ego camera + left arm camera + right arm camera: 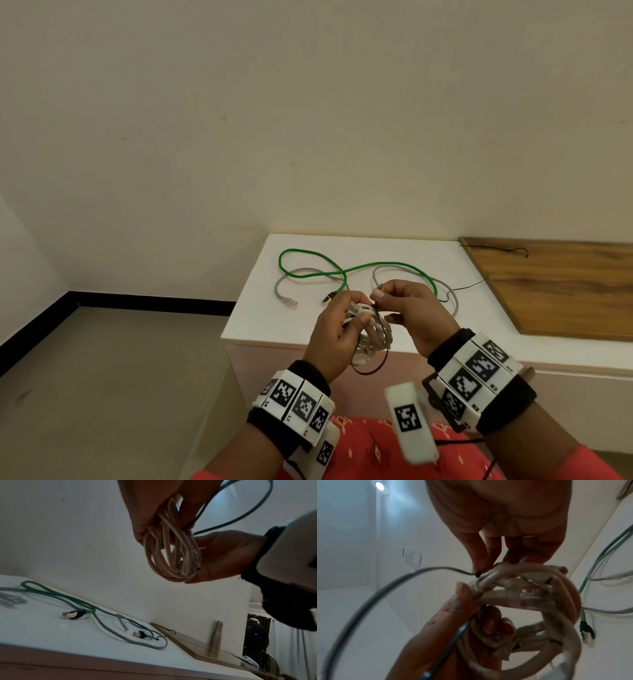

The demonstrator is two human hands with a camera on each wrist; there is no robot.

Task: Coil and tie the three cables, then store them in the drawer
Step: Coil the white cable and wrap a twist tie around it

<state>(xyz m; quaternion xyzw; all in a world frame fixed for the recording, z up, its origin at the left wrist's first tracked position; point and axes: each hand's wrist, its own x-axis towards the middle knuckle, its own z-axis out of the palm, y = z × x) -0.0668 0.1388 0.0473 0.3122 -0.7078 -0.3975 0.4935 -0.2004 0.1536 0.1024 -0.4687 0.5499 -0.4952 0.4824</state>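
Observation:
My left hand grips a coiled white cable in front of me, above the front edge of the white cabinet top. My right hand pinches the head of a thin black cable tie at the top of the coil; the tie's loop hangs below the coil. A green cable and a grey cable lie loose and crossed on the cabinet top behind my hands.
A wooden board lies on the surface to the right, with a thin black tie on it. Another thin black tie lies by the grey cable. The wall stands close behind; floor drops away on the left.

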